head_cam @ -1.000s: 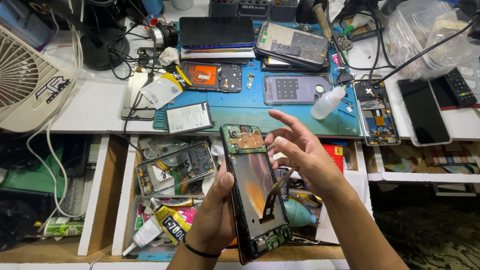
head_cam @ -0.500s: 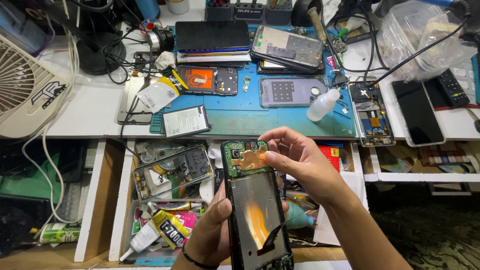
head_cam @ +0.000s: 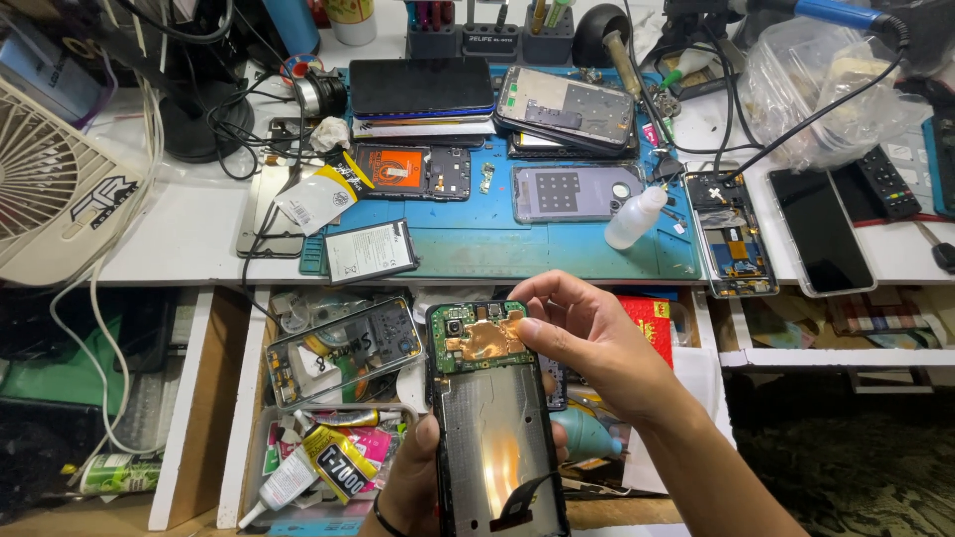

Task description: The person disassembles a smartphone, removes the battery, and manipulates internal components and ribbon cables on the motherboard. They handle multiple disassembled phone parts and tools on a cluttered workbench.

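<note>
Low in the view, over an open drawer [head_cam: 254, 398] under the desk [head_cam: 189, 249], the left hand [head_cam: 413, 487] holds an opened phone [head_cam: 494, 418] upright from below, its grip closed around the lower left edge with the thumb lying on the frame. The phone's back is off, showing a bare metal plate with an orange glint and a green circuit board [head_cam: 479, 336] at its top end. The right hand [head_cam: 587, 343] comes in from the right, its grip narrowed on the top of the phone, thumb tip pressing the copper-coloured patch on the board while the fingers curl over the top edge. Just left of the phone, in the drawer, lies a clear phone frame [head_cam: 343, 348], and below it a glue tube [head_cam: 298, 472] with a yellow and black label. A red packet [head_cam: 647, 323] shows behind the right hand. Farther off, on the desk, a blue work mat [head_cam: 477, 244] carries a loose battery [head_cam: 370, 251], a small white squeeze bottle [head_cam: 635, 217], and several opened phones and back covers. A white fan [head_cam: 50, 189] stands at the far left, and a dark-screened phone [head_cam: 821, 229] lies at the right.
</note>
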